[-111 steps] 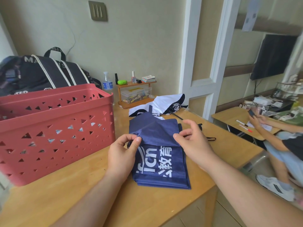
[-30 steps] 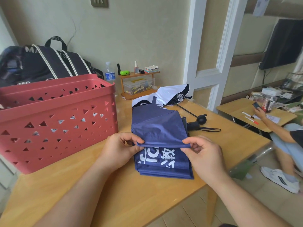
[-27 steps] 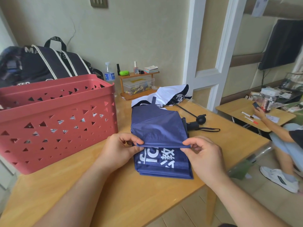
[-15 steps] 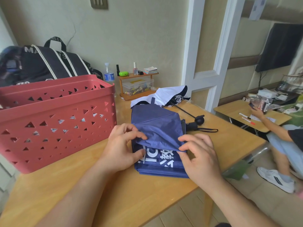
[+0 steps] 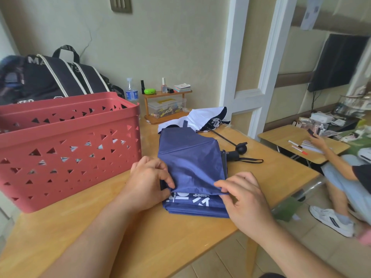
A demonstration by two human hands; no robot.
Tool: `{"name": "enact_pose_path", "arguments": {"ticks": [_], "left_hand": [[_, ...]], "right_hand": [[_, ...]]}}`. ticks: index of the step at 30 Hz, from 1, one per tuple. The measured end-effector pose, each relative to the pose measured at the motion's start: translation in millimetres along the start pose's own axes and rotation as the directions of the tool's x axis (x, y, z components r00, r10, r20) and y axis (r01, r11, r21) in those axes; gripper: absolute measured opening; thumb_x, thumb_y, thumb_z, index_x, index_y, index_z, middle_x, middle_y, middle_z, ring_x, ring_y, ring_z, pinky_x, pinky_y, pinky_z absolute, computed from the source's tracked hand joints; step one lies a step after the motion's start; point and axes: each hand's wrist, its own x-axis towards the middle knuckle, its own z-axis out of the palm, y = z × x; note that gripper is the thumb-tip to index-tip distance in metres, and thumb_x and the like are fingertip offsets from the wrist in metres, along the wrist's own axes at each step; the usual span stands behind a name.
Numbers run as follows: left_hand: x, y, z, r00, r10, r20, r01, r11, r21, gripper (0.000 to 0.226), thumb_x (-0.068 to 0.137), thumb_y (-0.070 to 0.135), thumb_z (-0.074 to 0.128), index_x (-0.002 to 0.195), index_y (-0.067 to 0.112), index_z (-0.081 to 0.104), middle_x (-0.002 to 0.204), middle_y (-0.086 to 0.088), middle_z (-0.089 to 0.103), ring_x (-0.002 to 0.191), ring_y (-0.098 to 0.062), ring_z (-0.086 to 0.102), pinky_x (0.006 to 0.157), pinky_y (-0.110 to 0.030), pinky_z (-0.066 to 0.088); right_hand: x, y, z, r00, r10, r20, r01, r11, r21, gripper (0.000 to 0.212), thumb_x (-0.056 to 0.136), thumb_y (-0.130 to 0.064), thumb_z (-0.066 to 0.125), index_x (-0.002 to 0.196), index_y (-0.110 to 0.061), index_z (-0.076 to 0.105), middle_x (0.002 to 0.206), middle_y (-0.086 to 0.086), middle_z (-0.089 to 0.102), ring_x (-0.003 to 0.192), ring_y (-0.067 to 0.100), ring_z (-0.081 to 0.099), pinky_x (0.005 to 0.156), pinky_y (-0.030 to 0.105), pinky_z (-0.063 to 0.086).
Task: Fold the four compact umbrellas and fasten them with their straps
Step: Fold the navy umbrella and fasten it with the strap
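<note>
Both hands hold the blue umbrella (image 5: 190, 163) panel near desk (image 5: 140, 237) front edge: left hand (image 5: 149, 183) and right hand (image 5: 244, 199) pinch-grip its hem. Lay panel flat, edges aligned w/ stack below, no creases.

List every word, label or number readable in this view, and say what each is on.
"MA": white letters on the black duffel bag; the rest is hidden by straps.
"TED": bag's lower edge, partly hidden by the red basket.
Navy umbrella: white print, mostly covered by a fold, unreadable.
Water bottle label: too small.

navy umbrella (image 5: 190, 165) flat-pleated, white umbrella (image 5: 200, 119) behind
</note>
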Motion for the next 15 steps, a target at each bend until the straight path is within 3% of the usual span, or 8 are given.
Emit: {"name": "enact_pose_path", "arguments": {"ticks": [4,6,8,12,15], "left_hand": [[-1.8,1.4,-4.9,0.999,0.016,0.048,-0.015,0.999,-0.028,0.018,0.061,0.03,0.082,0.067,0.044,0.071,0.095,0.027,0.06,0.106,0.004,0.038,0.091,-0.022,0.024],[-2.7,3.9,-5.4,0.999,0.018,0.048,-0.017,1.0,-0.018,0.005,0.064,0.033,0.069,0.063,0.039,0.069,0.097,0.027,0.06,0.104,0.002,0.039,0.09,-0.029,0.026],[3.0,12.9,-4.6,0.999,0.028,0.019,-0.027,1.0,-0.004,0.012,0.069,0.034,0.058,0.067,0.031,0.07,0.099,0.028,0.061,0.104,-0.008,0.043,0.092,-0.036,0.028],[31.4,55.3,2.7,0.998,0.06,0.029,-0.055,0.987,-0.151,0.032,0.083,0.025,0.048,0.098,0.035,0.075,0.112,0.022,0.066,0.112,-0.011,0.057,0.098,-0.033,0.043],[46.3,65.3,26.0,0.966,0.101,0.239,-0.116,0.992,0.047,0.048,0.097,0.015,0.042,0.136,0.033,0.062,0.138,0.009,0.058,0.123,-0.023,0.052,0.102,-0.041,0.047]], "right_hand": [[-1.7,1.5,2.9,0.997,-0.011,0.082,0.01,1.0,0.013,0.036,0.078,0.005,0.08,0.102,-0.022,0.081,0.092,-0.016,0.062,0.098,0.019,0.052,0.079,0.042,0.053],[-1.5,2.3,4.4,0.991,0.002,0.133,-0.005,1.0,0.025,0.035,0.081,0.002,0.078,0.102,-0.026,0.081,0.092,-0.019,0.06,0.099,0.017,0.051,0.08,0.044,0.053],[0.0,2.9,6.0,0.984,0.002,0.18,-0.009,0.999,0.036,0.032,0.083,-0.003,0.076,0.1,-0.03,0.081,0.091,-0.021,0.059,0.099,0.015,0.051,0.082,0.044,0.053],[3.6,2.2,7.2,0.969,0.0,0.246,-0.011,0.999,0.045,0.027,0.085,-0.011,0.071,0.096,-0.034,0.081,0.089,-0.023,0.056,0.1,0.011,0.05,0.084,0.044,0.051],[3.6,1.3,4.4,0.959,0.034,0.281,-0.051,0.997,0.053,0.026,0.086,-0.019,0.063,0.094,-0.036,0.08,0.086,-0.024,0.055,0.096,0.01,0.049,0.083,0.043,0.051]]}}
